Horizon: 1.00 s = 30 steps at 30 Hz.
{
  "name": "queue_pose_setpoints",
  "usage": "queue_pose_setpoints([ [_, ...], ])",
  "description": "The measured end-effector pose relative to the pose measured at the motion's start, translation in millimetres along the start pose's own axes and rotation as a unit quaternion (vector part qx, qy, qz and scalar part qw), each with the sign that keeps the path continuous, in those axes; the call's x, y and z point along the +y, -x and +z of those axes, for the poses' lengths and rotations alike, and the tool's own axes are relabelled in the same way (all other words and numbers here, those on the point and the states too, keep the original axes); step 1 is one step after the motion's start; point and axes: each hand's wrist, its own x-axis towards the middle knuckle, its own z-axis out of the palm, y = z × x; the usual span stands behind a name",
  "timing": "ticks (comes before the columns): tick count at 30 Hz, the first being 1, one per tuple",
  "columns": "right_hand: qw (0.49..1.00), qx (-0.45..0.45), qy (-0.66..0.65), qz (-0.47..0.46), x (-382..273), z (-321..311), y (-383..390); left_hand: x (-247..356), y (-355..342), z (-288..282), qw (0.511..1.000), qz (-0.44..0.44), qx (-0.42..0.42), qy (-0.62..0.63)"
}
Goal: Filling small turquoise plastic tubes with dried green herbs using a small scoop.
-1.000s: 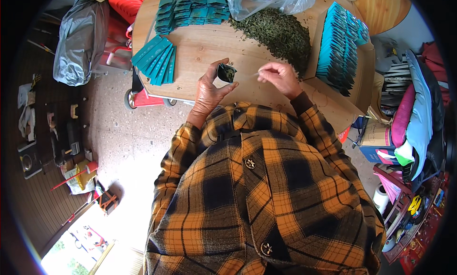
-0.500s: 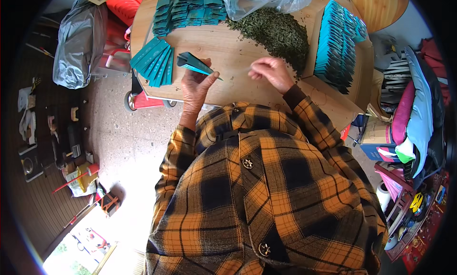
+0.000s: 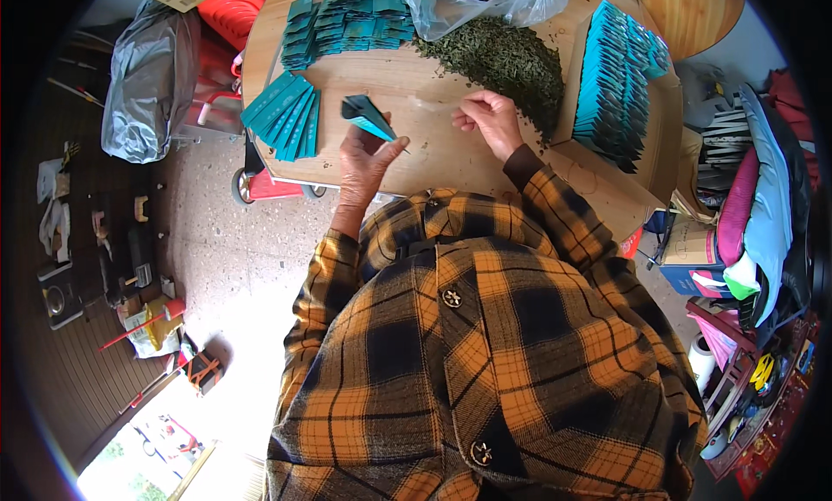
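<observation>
My left hand (image 3: 364,165) is closed around a teal paper packet (image 3: 371,120), whose mouth gapes at the upper end and shows a dark inside. The packet tilts, its narrow end by my thumb. To the right, my right hand (image 3: 490,124) pinches a thin see-through thing (image 3: 429,104) that reaches toward the packet; its shape is too faint to name. Beyond that hand lies a heap of dried green leaves (image 3: 503,63). Left of my left hand, several flat teal packets (image 3: 286,113) are fanned out on the wooden table (image 3: 407,76).
More teal packets (image 3: 351,20) are piled at the back left. A clear plastic bag (image 3: 485,16) with leaves stands behind the heap. On the right, a cardboard box (image 3: 598,176) holds rows of upright teal packets (image 3: 611,85). A grey plastic-wrapped bundle (image 3: 149,85) is off the table's left.
My left hand and the packet have shifted slightly right, and its mouth now faces up more openly. My right hand has risen a little, and the see-through thing shows more plainly.
</observation>
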Motion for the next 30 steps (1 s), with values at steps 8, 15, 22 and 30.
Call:
queue_pose_setpoints([
  [8,0.982,0.171,-0.027,-0.081,6,-27,-21,-17,3,9,0.99,-0.024,-0.086,-0.113],
  [15,0.965,0.167,0.069,-0.188,-2,-38,1,-19,-4,5,0.96,0.025,-0.036,-0.278],
  [22,0.961,0.101,0.092,-0.239,-49,-30,32,-18,-9,2,0.923,0.088,0.013,-0.375],
  [30,0.909,0.0,0.277,-0.31,-108,-8,57,-7,-6,3,0.906,0.052,-0.002,-0.42],
])
